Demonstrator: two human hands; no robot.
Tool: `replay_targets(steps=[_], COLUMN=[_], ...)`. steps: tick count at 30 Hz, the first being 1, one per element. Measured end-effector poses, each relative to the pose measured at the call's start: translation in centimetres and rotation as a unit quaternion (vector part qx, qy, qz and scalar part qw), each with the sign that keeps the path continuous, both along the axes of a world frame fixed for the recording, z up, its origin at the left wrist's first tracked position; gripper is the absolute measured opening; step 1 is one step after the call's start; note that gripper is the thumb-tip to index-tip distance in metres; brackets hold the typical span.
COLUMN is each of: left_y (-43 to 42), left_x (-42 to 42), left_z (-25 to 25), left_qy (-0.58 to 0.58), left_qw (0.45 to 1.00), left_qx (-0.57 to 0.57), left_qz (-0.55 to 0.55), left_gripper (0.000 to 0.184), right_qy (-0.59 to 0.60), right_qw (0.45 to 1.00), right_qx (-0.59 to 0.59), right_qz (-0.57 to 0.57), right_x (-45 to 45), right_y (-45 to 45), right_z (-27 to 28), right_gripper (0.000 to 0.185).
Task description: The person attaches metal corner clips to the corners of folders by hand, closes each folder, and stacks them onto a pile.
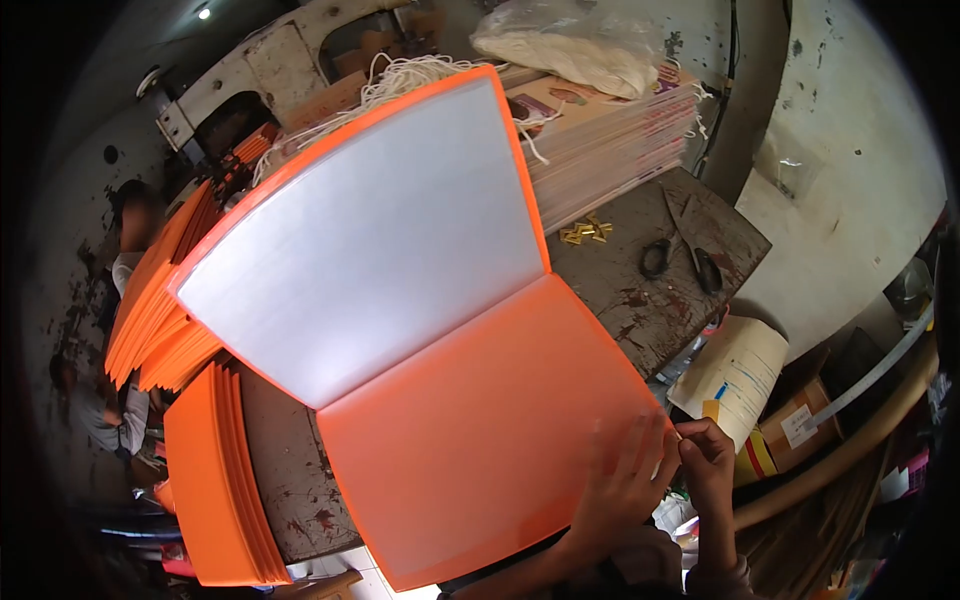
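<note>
An orange folder (pixel 480 420) lies spread open in front of me, its raised half lined in pale silver-white (pixel 370 230). Across the lower right part of the folder rests my left hand (pixel 620 480), fingers spread flat and slightly blurred. At the folder's right edge, my right hand (pixel 706 455) is closed in a pinch right beside the left fingertips. A tiny pale bit shows at the pinch, too small to name.
Scissors (pixel 685 250) and small gold metal pieces (pixel 587 231) lie on the worn table (pixel 650 320). Behind are stacked printed sheets (pixel 620 150), white cords (pixel 410 80) and a plastic bag (pixel 570 45). Orange folders (pixel 215 480) pile up at left, near other people (pixel 110 415).
</note>
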State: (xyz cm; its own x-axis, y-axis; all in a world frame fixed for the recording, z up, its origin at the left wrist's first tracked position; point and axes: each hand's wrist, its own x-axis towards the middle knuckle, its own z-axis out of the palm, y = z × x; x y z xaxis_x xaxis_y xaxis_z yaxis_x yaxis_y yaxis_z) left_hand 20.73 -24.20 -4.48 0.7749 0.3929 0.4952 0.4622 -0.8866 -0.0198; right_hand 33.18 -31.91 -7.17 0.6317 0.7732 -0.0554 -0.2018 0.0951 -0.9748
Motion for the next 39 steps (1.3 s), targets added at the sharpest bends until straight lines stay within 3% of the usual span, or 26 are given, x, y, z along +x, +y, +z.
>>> replay_targets(steps=[8, 26, 28, 39], left_y=[0.04, 0.82, 0.77, 0.62], left_x=[0.05, -0.16, -0.17, 0.17], left_z=[-0.13, 0.12, 0.09, 0.42], left_qy=[0.017, 0.048, 0.054, 0.055], left_qw=[1.0, 0.994, 0.994, 0.992], left_qx=[-0.009, -0.014, -0.002, 0.039], left_qz=[-0.022, -0.097, -0.099, -0.106], left_gripper=[0.034, 0.036, 0.036, 0.037], right_qy=[0.029, -0.028, -0.084, -0.138], right_qw=[0.999, 0.999, 0.996, 0.99], right_qx=[0.015, 0.02, 0.034, 0.012], right_qz=[-0.007, -0.007, -0.002, -0.01], right_x=[-0.14, 0.07, 0.22, 0.51], right_y=[0.02, 0.18, 0.26, 0.06], right_z=[-0.04, -0.03, -0.13, 0.34], right_gripper=[0.015, 0.016, 0.015, 0.013])
